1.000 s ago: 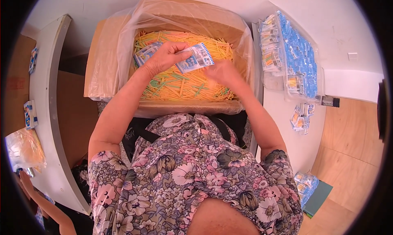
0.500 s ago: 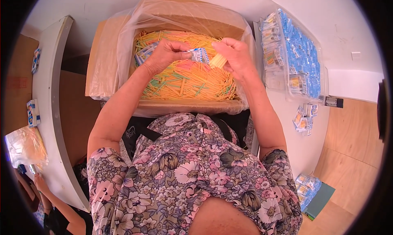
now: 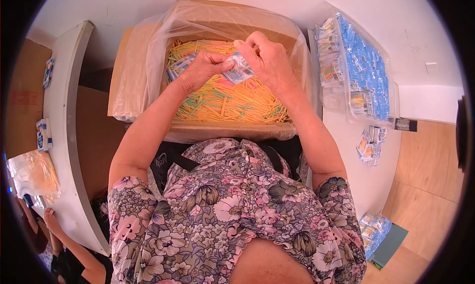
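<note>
My left hand (image 3: 205, 69) pinches a small clear plastic packet (image 3: 238, 71) with blue and white print between thumb and fingers. More printed packets (image 3: 180, 67) lie under that hand, partly covered by it; whether it grips them too cannot be made out. My right hand (image 3: 267, 59) is closed at the packet's upper right edge, thumb and fingers bent together on it. No yellow sticks show in the right hand's fingers from here. Beneath both hands, thin plastic sticks (image 3: 222, 103), mostly yellow-orange with some green and pink, fill a cardboard box (image 3: 217, 131) lined with clear film.
At right, a clear plastic bin (image 3: 368, 71) holds many filled blue-edged packets. Loose packets (image 3: 370, 145) lie on the white table beside it. Along the left, another white table (image 3: 67, 135) carries small boxes and a bag of sticks (image 3: 34, 173). A co-worker's arm (image 3: 67, 237) shows lower left.
My right hand has moved up and left against the packet. The yellow stick bundle seen in its fingers is out of sight. The packet is turned and more of it shows.
</note>
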The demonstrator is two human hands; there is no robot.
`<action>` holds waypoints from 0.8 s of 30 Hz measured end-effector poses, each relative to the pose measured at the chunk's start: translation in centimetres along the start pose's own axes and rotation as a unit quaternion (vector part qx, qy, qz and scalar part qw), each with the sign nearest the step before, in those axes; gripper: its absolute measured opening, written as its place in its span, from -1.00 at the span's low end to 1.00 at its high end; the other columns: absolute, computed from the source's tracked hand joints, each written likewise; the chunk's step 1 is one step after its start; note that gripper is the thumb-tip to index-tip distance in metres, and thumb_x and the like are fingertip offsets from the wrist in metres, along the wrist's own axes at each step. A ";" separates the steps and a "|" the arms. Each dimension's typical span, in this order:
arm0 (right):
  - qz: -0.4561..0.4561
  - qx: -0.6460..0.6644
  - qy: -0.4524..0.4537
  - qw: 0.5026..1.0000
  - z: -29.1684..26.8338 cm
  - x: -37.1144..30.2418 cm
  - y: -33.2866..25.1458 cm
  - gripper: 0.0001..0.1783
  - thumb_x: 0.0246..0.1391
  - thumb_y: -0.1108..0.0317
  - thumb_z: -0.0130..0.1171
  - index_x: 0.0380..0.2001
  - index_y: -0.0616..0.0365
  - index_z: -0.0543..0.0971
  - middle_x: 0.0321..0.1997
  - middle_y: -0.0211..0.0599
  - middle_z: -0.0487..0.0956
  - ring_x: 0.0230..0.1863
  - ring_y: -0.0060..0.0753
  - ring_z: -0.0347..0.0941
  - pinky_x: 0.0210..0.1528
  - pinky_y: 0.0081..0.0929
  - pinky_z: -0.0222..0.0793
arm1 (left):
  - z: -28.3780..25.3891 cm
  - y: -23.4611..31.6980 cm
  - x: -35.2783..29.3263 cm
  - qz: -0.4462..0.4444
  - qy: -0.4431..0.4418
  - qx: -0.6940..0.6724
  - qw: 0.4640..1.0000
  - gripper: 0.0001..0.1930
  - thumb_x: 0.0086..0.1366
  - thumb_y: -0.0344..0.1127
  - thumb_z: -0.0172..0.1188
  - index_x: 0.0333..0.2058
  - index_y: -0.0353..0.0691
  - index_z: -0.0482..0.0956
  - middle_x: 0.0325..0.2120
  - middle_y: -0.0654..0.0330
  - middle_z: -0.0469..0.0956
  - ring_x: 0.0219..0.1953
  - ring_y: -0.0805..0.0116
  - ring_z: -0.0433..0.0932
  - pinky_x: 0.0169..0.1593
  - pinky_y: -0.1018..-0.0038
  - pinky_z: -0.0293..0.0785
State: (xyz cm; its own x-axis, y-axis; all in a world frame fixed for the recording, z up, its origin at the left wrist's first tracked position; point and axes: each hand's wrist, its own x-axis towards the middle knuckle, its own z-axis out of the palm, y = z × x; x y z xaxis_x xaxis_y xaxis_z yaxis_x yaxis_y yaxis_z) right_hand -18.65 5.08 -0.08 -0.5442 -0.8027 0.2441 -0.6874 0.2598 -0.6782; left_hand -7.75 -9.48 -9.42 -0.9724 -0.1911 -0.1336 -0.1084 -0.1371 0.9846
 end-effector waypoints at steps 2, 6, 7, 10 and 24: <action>0.004 0.008 0.008 1.000 -0.3 -0.2 -0.5 -0.68 0.11 0.16 0.12 -0.42 0.27 0.47 -0.72 -0.36 0.34 -0.62 -0.64 0.22 -0.53 -0.54 0.22 | -0.1 -0.5 0.2 0.018 -0.005 -0.049 0.999 -0.76 0.24 -0.25 0.19 -0.24 -0.29 0.63 -0.40 0.33 0.59 -0.32 0.60 0.45 -0.13 0.59 0.39; 0.031 0.063 0.062 0.996 0.2 -1.7 -0.3 -0.70 0.06 0.20 0.17 -0.34 0.26 0.48 -0.59 -0.27 0.45 -0.54 -0.57 0.33 -0.46 -0.54 0.28 | -0.6 -1.0 0.3 0.022 -0.006 -0.070 0.997 -0.75 0.24 -0.23 0.19 -0.22 -0.29 0.62 -0.40 0.33 0.59 -0.30 0.59 0.46 -0.09 0.56 0.38; 0.026 0.032 0.066 0.997 0.6 -2.3 -0.1 -0.73 0.04 0.25 0.19 -0.33 0.27 0.49 -0.54 -0.26 0.48 -0.50 -0.56 0.36 -0.43 -0.54 0.30 | -0.7 -1.1 0.3 0.023 -0.018 -0.068 0.997 -0.76 0.24 -0.23 0.19 -0.24 -0.28 0.63 -0.40 0.33 0.59 -0.30 0.59 0.46 -0.10 0.57 0.38; -0.041 0.048 0.043 0.997 1.9 -4.4 1.9 -0.80 0.00 0.39 0.22 -0.33 0.29 0.52 -0.47 -0.30 0.52 -0.45 -0.57 0.38 -0.40 -0.56 0.31 | -0.4 0.0 0.2 0.024 -0.022 -0.059 0.998 -0.79 0.24 -0.28 0.18 -0.25 -0.28 0.62 -0.40 0.32 0.59 -0.31 0.59 0.47 -0.13 0.58 0.38; 0.237 -0.020 0.246 0.939 -24.5 -27.3 5.4 -0.82 -0.05 0.51 0.18 -0.29 0.25 0.56 -0.38 -0.42 0.53 -0.39 -0.67 0.39 -0.37 -0.69 0.30 | -7.2 -5.2 1.1 -0.011 0.143 0.566 0.812 -0.44 -0.16 -0.25 0.40 -0.08 -0.16 0.52 -0.22 0.03 0.57 -0.15 0.12 0.55 -0.08 0.29 0.46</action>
State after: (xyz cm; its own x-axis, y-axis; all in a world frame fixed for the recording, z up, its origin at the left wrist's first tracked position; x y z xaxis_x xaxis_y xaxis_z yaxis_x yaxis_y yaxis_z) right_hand -19.30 41.51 6.60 -0.9439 -0.2479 0.2183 -0.3229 0.5536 -0.7676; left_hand -6.72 -15.93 -15.53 -0.8971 -0.4416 -0.0137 -0.4037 0.8066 0.4318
